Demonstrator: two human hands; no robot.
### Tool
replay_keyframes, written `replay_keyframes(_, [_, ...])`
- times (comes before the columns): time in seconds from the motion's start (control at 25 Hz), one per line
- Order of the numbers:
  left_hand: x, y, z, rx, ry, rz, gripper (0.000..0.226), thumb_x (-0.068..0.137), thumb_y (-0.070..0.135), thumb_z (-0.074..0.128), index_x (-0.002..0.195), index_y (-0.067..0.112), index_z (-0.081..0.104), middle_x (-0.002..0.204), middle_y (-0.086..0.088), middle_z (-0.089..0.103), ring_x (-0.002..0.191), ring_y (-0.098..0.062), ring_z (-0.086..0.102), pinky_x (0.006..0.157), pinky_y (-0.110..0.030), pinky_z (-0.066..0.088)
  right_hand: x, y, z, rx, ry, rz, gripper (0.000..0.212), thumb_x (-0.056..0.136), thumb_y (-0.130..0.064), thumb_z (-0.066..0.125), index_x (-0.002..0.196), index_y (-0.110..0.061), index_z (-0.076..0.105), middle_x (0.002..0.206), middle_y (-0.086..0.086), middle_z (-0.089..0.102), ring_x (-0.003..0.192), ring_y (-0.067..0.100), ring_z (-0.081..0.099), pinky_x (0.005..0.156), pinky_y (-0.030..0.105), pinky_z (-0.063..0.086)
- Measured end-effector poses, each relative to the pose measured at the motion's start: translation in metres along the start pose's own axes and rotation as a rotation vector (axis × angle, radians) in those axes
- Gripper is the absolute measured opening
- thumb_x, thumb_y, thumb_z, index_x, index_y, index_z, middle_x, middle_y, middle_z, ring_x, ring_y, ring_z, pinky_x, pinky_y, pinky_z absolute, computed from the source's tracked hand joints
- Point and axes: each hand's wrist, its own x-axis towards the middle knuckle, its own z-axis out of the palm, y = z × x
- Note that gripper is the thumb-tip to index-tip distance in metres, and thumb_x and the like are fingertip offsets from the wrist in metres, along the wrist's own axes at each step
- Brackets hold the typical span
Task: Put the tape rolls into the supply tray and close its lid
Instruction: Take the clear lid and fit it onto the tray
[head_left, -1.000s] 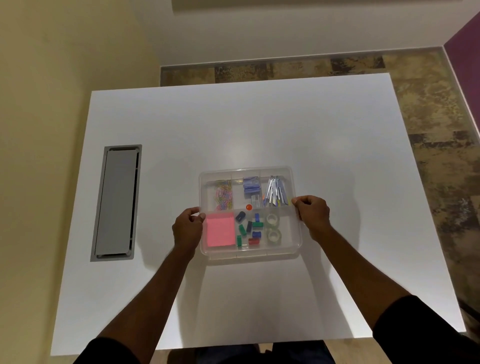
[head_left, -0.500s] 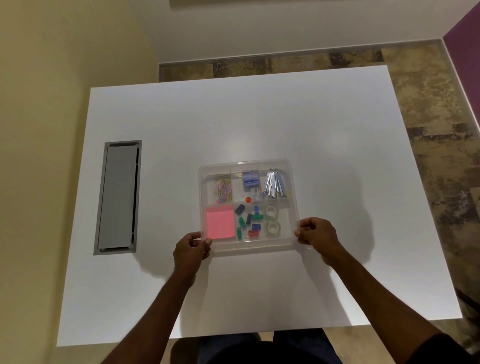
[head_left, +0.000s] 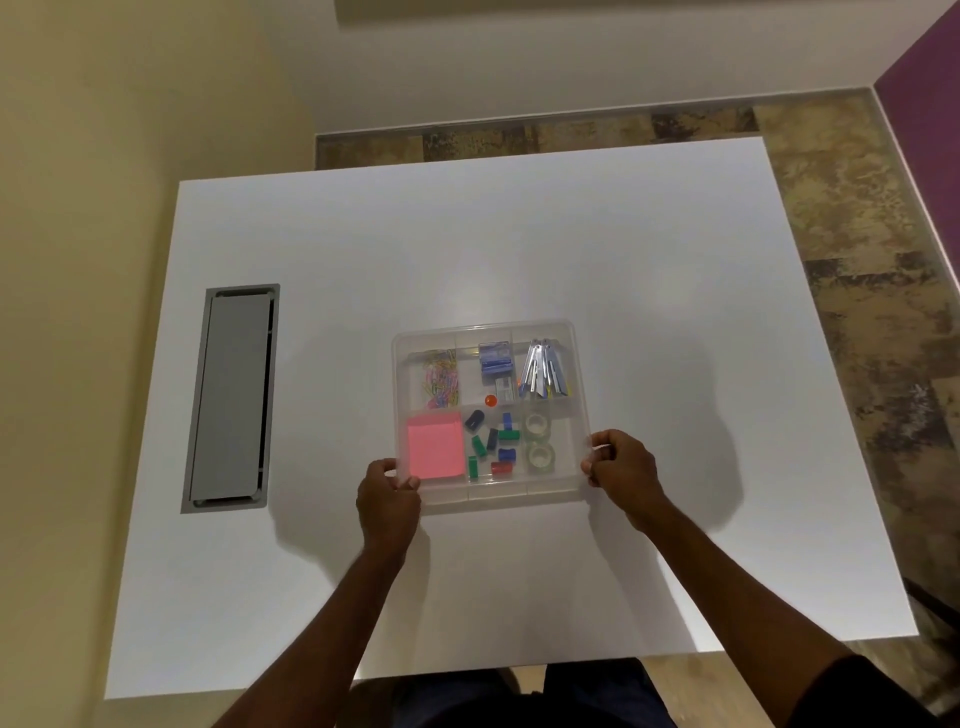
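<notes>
A clear plastic supply tray (head_left: 579, 364) with its clear lid on top lies at the middle of the white table. Two clear tape rolls (head_left: 538, 424) (head_left: 541, 457) sit inside its near right compartment, one behind the other. My left hand (head_left: 388, 493) pinches the tray's near left corner. At the near right corner, my right hand (head_left: 622, 464) grips the edge with fingers curled over the lid. Pink sticky notes, coloured clips, small coloured pieces and metal staplers show through the lid.
The white table (head_left: 519, 234) has a grey cable hatch (head_left: 231, 397) set into its left side. A cream wall runs along the left, and patterned floor shows beyond the far and right table edges.
Both hands slid from the tray's middle sides toward me to its near corners. The lid now sits flat over the tray.
</notes>
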Motion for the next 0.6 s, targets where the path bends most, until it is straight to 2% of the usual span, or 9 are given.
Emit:
replay_keyframes(0.04, [-0.003, 0.000, 0.000, 0.018, 0.017, 0.029, 0.051, 0.102, 0.015, 0.071, 0.148, 0.007, 0.050, 0.145, -0.026, 0.059, 0.131, -0.043, 0.064, 0.108, -0.061, 0.060, -0.001, -0.001, 0.002, -0.070, -0.002, -0.033, 0.045, 0.092, -0.003, 0.082, 0.134, -0.006, 0.066, 0.118, 0.015, 0.074, 0.102, 0.029, 0.072, 0.094, 0.044, 0.065])
replay_keyframes(0.12, [-0.003, 0.005, 0.000, 0.134, 0.078, 0.170, 0.067, 0.105, 0.034, 0.067, 0.160, 0.009, 0.039, 0.164, -0.023, 0.044, 0.153, -0.041, 0.046, 0.120, -0.062, 0.049, 0.000, -0.009, 0.009, -0.219, 0.044, -0.143, 0.071, 0.093, -0.028, 0.086, 0.153, -0.012, 0.052, 0.149, 0.015, 0.061, 0.130, 0.032, 0.065, 0.104, 0.044, 0.058])
replay_keyframes(0.24, [0.024, 0.032, 0.001, 0.392, 0.126, 0.438, 0.082, 0.105, 0.053, 0.054, 0.167, 0.006, 0.030, 0.178, -0.021, 0.026, 0.168, -0.038, 0.019, 0.134, -0.058, 0.029, 0.017, -0.038, 0.020, -0.518, 0.134, -0.435, 0.094, 0.094, -0.058, 0.077, 0.166, -0.014, 0.034, 0.175, 0.012, 0.035, 0.160, 0.033, 0.038, 0.124, 0.051, 0.045])
replay_keyframes(0.32, [0.054, 0.060, 0.004, 0.517, 0.079, 0.604, 0.086, 0.105, 0.054, 0.052, 0.170, 0.005, 0.022, 0.181, -0.017, 0.016, 0.170, -0.035, 0.009, 0.137, -0.054, 0.019, 0.038, -0.068, 0.027, -0.731, 0.136, -0.635, 0.101, 0.096, -0.068, 0.065, 0.171, -0.013, 0.025, 0.181, 0.012, 0.018, 0.169, 0.032, 0.019, 0.134, 0.051, 0.029])
replay_keyframes(0.4, [0.082, 0.080, 0.010, 0.683, 0.025, 0.752, 0.086, 0.108, 0.056, 0.045, 0.172, 0.008, 0.013, 0.183, -0.013, 0.007, 0.171, -0.032, 0.002, 0.138, -0.053, 0.012, 0.060, -0.095, 0.034, -0.896, 0.095, -0.734, 0.103, 0.100, -0.076, 0.050, 0.173, -0.014, 0.014, 0.184, 0.008, 0.003, 0.171, 0.029, 0.003, 0.139, 0.051, 0.014])
replay_keyframes(0.48, [0.101, 0.087, 0.016, 0.817, -0.017, 0.814, 0.089, 0.106, 0.063, 0.033, 0.173, 0.009, 0.008, 0.184, -0.012, 0.004, 0.171, -0.031, 0.001, 0.140, -0.055, 0.011, 0.076, -0.108, 0.041, -0.997, 0.055, -0.762, 0.102, 0.100, -0.081, 0.037, 0.174, -0.018, 0.006, 0.184, 0.003, -0.004, 0.171, 0.025, -0.004, 0.140, 0.052, 0.006])
replay_keyframes(0.6, [0.113, 0.088, 0.021, 0.880, -0.045, 0.800, 0.095, 0.103, 0.071, 0.025, 0.173, 0.009, 0.004, 0.184, -0.012, 0.003, 0.171, -0.030, 0.001, 0.139, -0.056, 0.014, 0.086, -0.109, 0.047, -1.025, 0.034, -0.767, 0.103, 0.097, -0.085, 0.022, 0.174, -0.021, 0.002, 0.184, 0.001, -0.003, 0.171, 0.023, -0.003, 0.140, 0.052, 0.006])
